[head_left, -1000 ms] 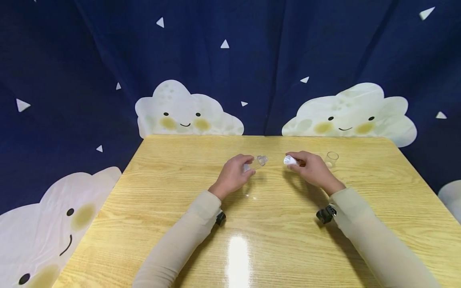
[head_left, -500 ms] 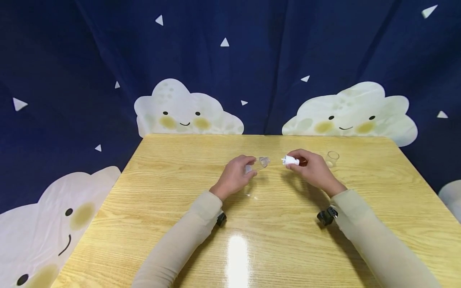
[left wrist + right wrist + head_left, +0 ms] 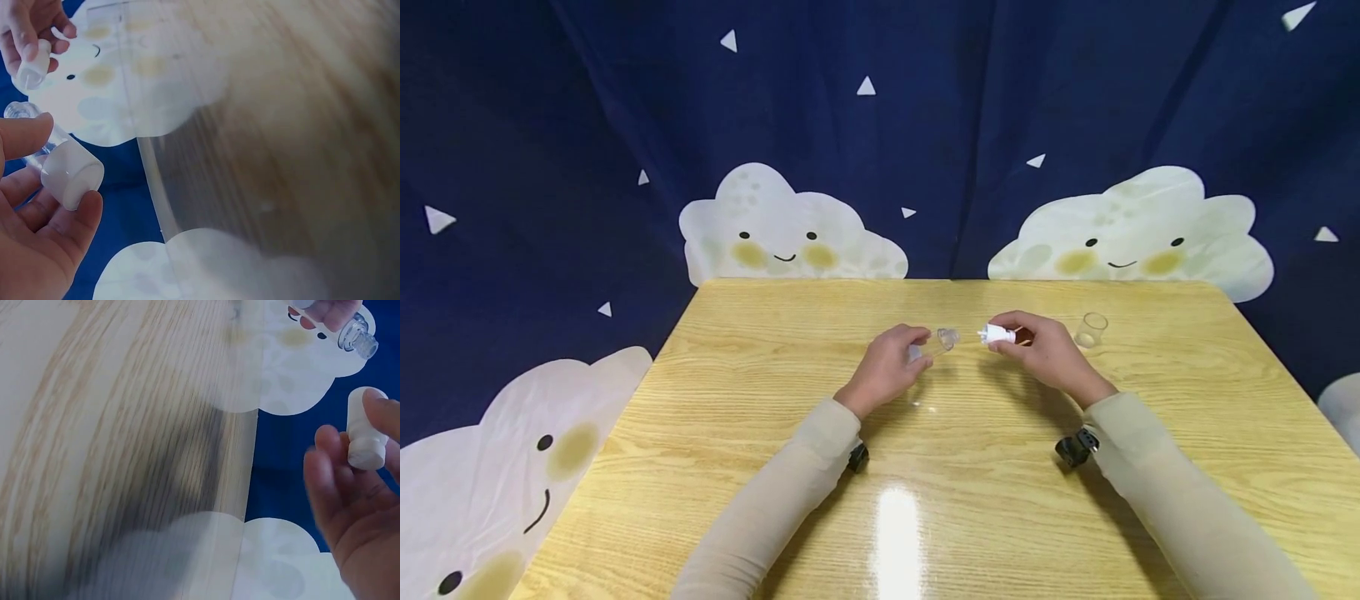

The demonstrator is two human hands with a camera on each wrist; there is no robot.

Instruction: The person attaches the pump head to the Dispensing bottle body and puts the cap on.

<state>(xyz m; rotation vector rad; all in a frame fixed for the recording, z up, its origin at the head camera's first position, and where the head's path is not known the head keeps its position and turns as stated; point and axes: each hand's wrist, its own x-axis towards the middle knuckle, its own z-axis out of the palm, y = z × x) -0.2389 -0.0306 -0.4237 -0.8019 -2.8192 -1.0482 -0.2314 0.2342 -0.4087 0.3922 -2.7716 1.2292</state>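
My left hand [image 3: 887,367] grips a clear bottle [image 3: 947,340], its bare neck pointing right toward the other hand. In the left wrist view the bottle's white base [image 3: 75,175] shows between thumb and fingers. My right hand [image 3: 1048,348] pinches a white pump head [image 3: 998,333] between thumb and fingers, a thin stem at its left end facing the bottle neck. A small gap separates the two parts, and both are held above the table. In the right wrist view the pump head [image 3: 365,428] shows its narrower rounded end toward the camera.
A small clear cup-shaped piece [image 3: 1092,330] stands on the wooden table [image 3: 760,400], just behind and right of my right hand. Beyond the table's back edge hangs a dark blue curtain [image 3: 820,108] with white clouds. Wrist cameras sit on both wrists.
The white pump head has turned from facing the camera to pointing left at the bottle neck, and has come slightly closer. The left hand with the bottle has barely moved.
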